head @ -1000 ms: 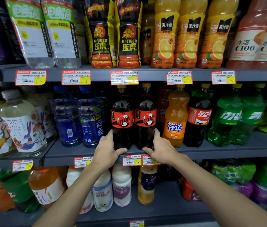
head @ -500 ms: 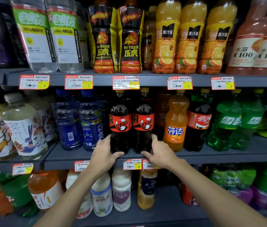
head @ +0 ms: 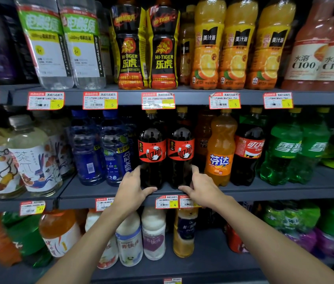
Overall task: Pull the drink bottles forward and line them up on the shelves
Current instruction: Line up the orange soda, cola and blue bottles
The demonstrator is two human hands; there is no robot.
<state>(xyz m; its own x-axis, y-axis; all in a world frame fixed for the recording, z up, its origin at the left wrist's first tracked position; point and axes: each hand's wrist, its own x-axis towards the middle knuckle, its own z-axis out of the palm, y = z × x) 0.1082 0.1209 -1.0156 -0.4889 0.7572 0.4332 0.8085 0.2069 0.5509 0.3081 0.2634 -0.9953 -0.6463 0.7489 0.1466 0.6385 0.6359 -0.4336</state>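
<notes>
Two dark cola bottles with red labels stand side by side at the front of the middle shelf (head: 100, 193). My left hand (head: 131, 187) grips the base of the left cola bottle (head: 151, 152), fingers on its left side and thumb across the front. My right hand (head: 201, 187) grips the base of the right cola bottle (head: 180, 150), fingers on its right side and thumb in front. Both bottles stand upright and touch each other.
Blue drink bottles (head: 115, 152) stand left of the colas; an orange soda bottle (head: 220, 152), another cola (head: 248, 150) and green soda bottles (head: 284, 152) stand to the right. Tea bottles (head: 33, 160) fill the left shelf section. Upper and lower shelves hold more bottles.
Both hands stay on the bases of the two cola bottles, which have come a little nearer the shelf's front edge. The camera has tilted upward slightly.
</notes>
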